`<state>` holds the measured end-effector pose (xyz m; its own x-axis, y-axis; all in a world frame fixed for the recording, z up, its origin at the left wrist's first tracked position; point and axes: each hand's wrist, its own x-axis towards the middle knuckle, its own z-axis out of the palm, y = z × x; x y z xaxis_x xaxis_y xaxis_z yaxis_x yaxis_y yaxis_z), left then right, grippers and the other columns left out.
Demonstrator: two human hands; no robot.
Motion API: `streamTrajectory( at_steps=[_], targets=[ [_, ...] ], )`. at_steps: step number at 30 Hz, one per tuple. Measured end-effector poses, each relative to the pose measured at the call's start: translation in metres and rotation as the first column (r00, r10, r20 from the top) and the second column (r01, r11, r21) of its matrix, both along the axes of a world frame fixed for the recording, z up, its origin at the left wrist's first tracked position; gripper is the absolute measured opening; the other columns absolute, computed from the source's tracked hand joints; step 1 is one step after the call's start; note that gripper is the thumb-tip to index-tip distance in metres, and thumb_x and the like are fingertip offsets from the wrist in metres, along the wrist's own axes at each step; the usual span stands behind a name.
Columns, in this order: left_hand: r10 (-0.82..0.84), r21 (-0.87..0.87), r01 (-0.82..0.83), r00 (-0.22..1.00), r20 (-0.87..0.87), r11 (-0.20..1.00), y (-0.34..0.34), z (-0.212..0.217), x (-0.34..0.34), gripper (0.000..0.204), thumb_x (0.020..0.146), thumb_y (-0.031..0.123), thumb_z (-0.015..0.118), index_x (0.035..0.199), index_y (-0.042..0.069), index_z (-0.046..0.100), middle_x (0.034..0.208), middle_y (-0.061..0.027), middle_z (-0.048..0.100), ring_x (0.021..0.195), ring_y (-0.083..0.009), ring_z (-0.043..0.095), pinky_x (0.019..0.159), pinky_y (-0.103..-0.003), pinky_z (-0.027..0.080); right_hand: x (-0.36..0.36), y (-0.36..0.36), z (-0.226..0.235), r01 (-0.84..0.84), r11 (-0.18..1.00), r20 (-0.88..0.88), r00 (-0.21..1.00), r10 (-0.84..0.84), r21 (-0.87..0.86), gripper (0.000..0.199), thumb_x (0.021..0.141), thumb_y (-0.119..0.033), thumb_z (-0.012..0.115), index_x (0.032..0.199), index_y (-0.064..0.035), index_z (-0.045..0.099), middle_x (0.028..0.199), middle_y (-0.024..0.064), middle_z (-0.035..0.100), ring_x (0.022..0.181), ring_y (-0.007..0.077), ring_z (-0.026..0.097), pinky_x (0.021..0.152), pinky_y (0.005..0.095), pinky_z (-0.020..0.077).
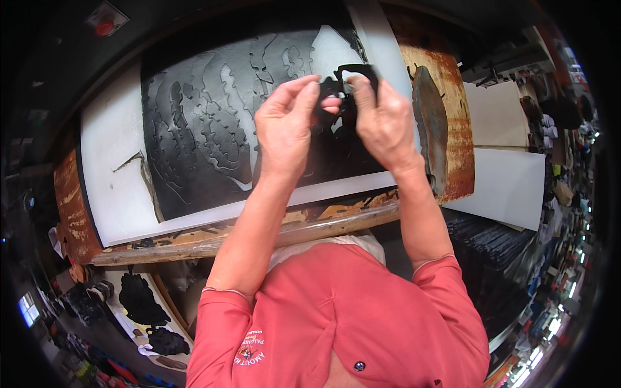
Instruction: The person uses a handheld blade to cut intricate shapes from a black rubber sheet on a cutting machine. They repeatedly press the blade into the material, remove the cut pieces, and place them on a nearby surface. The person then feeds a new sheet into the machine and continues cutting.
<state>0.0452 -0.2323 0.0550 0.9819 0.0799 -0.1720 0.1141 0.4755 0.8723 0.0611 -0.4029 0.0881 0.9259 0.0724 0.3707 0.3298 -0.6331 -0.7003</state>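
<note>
My left hand (288, 126) and my right hand (386, 123) are raised close together over the work surface. Between their fingertips they pinch a thin black cut-out piece (357, 67) with a curved, notched outline; fingers cover part of it. Below them lies a large black sheet (194, 61), scored with several long wavy-edged shapes. White shows through the sheet where shapes have come out. The sheet rests on a white board (110, 123), which has a torn patch near the sheet's left edge.
Right of the board, a long greyish curved form (430, 129) lies on a rusty plate (460, 123). A wooden rail (291, 234) runs along the near edge. At lower left, heaps of black pieces (139, 299) sit on a pale surface. White sheets (508, 187) are at right.
</note>
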Motion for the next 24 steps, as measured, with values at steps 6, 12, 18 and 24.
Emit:
streamTrajectory(
  at_steps=[6,12,18,24],
  targets=[
    [0.277,0.278,-0.288,0.958,0.078,0.917,0.040,-0.051,0.009,0.019,0.110,0.010,0.065,0.120,-0.004,0.072,0.095,-0.0087,0.076,0.083,-0.0139,0.075,0.076,-0.028,0.061,0.028,-0.126,-0.005,0.476,0.853,-0.356,0.851,-0.386,0.214,0.048,0.112,-0.047,0.058,0.106,-0.0074,0.083,0.072,-0.0004,0.065,0.057,0.0083,0.054,0.051,0.0266,0.0420],
    [0.280,0.383,-0.338,0.939,0.201,0.859,0.042,-0.079,0.007,0.017,0.111,0.010,0.063,0.119,-0.001,0.073,0.093,-0.0042,0.075,0.082,-0.0102,0.073,0.073,-0.026,0.059,0.048,-0.295,0.031,0.739,0.608,-0.172,0.665,-0.726,0.290,0.052,0.112,-0.049,0.057,0.110,-0.0026,0.079,0.074,0.0024,0.068,0.056,0.0093,0.055,0.050,0.0270,0.0416],
    [0.238,0.549,-0.371,0.924,0.300,0.749,0.037,-0.065,0.009,0.018,0.106,0.012,0.068,0.118,0.001,0.074,0.091,-0.0090,0.076,0.082,-0.0143,0.074,0.072,-0.029,0.057,0.061,-0.262,0.045,0.453,0.720,0.061,0.824,-0.563,0.526,0.036,0.111,-0.027,0.065,0.127,0.0058,0.071,0.113,0.0146,0.076,0.084,0.0213,0.076,0.074,0.0287,0.0665],
    [0.238,0.778,-0.518,0.855,0.461,0.356,0.112,-0.042,-0.061,0.027,0.100,0.009,0.072,0.126,0.001,0.076,0.123,-0.0174,0.077,0.113,-0.0267,0.075,0.100,-0.036,0.057,0.086,-0.053,0.040,0.178,0.910,0.340,0.887,-0.313,0.374,0.030,0.113,-0.020,0.059,0.124,0.0050,0.073,0.114,0.0143,0.076,0.091,0.0217,0.075,0.078,0.0323,0.0675]
  ],
)
